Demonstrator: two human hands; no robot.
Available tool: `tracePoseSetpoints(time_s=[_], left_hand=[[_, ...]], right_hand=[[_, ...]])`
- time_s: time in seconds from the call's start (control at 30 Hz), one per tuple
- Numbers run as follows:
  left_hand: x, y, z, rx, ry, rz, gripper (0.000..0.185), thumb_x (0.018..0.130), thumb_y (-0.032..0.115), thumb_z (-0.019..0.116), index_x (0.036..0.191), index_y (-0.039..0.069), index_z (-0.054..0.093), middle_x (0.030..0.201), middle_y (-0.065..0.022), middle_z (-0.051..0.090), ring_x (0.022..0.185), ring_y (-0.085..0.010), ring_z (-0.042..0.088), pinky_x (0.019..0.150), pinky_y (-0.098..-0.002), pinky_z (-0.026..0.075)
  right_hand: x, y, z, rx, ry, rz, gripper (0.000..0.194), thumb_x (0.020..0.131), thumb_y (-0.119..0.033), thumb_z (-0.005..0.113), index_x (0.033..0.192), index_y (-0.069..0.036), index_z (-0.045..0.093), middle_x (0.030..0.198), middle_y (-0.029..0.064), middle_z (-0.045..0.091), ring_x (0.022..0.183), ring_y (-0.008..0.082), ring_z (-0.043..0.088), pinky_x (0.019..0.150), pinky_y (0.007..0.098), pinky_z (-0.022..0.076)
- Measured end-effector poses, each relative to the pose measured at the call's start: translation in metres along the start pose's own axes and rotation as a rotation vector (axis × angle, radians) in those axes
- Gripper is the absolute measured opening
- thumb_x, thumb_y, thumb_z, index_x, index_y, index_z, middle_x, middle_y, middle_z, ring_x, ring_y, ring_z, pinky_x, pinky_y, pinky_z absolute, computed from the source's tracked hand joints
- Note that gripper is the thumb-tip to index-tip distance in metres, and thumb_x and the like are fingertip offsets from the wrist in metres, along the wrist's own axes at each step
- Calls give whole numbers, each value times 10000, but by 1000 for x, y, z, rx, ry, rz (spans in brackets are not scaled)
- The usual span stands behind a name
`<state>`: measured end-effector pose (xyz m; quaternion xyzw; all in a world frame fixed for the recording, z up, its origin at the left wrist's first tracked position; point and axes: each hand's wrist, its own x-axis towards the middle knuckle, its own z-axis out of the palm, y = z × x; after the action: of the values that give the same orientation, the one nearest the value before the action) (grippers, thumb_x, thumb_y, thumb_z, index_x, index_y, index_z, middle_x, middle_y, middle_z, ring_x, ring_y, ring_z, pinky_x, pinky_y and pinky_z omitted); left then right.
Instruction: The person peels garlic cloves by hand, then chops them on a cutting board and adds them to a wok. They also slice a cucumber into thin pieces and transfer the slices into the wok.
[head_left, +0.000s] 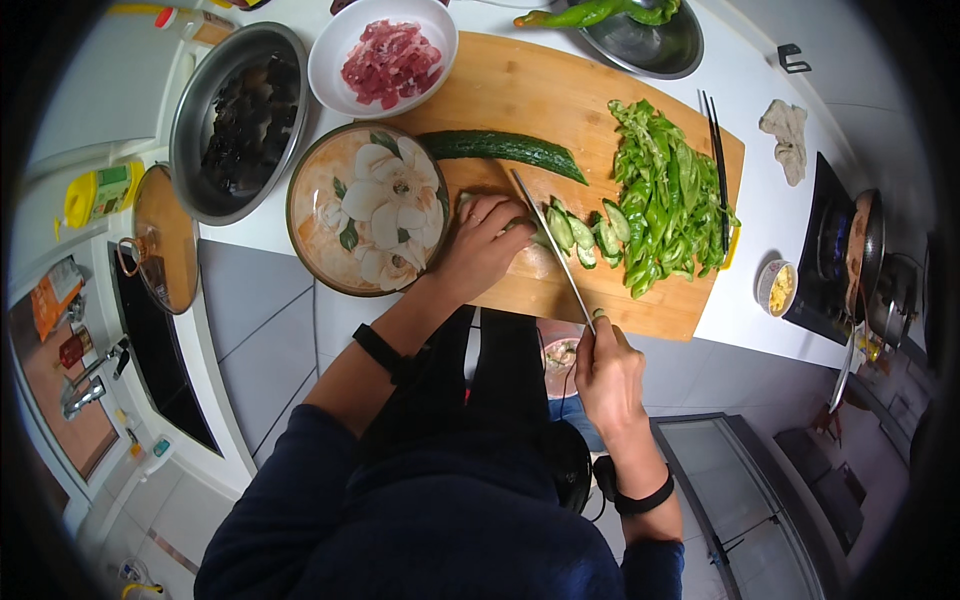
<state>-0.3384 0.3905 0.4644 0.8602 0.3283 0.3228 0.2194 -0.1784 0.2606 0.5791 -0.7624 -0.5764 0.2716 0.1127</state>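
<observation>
My left hand (487, 236) presses a piece of cucumber (538, 237) against a wooden cutting board (510, 75), fingers curled over it so that most of it is hidden. In my right hand (611, 371) is the handle of a kitchen knife (559, 255). Its blade, seen nearly edge-on, stands beside my left fingertips. Just right of the blade lie several oval cucumber slices (581, 234). Behind my left hand a long piece of dark green cucumber (510, 150) rests on the board. Sliced green peppers (660, 202) are heaped on the board's right side.
A flowered plate (367, 210) adjoins my left wrist. Behind it stand a white bowl (326, 56) of cut raw meat and a metal basin (184, 142) with dark pieces. Black chopsticks (716, 157) lie beside the peppers. At right are a small bowl (766, 285) and a pan (870, 247) on the stove.
</observation>
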Motion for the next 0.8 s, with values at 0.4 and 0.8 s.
tracePoseSetpoints(time_s=[0.4,0.8], left_hand=[[4,2,-1,-79,42,-23,181,706,67,671,878,48,618,968,-58,570,978,-249,516,829,-329,441],[-13,6,4,120,63,-28,141,738,53,666,874,39,630,1093,-128,561,1053,-363,477,904,-447,393]], right_hand=[[6,-8,1,-67,18,-39,62,831,-5,565,849,23,513,674,216,570,582,406,566,507,454,453],[2,7,11,-96,-79,23,118,752,-4,603,846,-3,532,656,189,584,547,374,592,476,441,472]])
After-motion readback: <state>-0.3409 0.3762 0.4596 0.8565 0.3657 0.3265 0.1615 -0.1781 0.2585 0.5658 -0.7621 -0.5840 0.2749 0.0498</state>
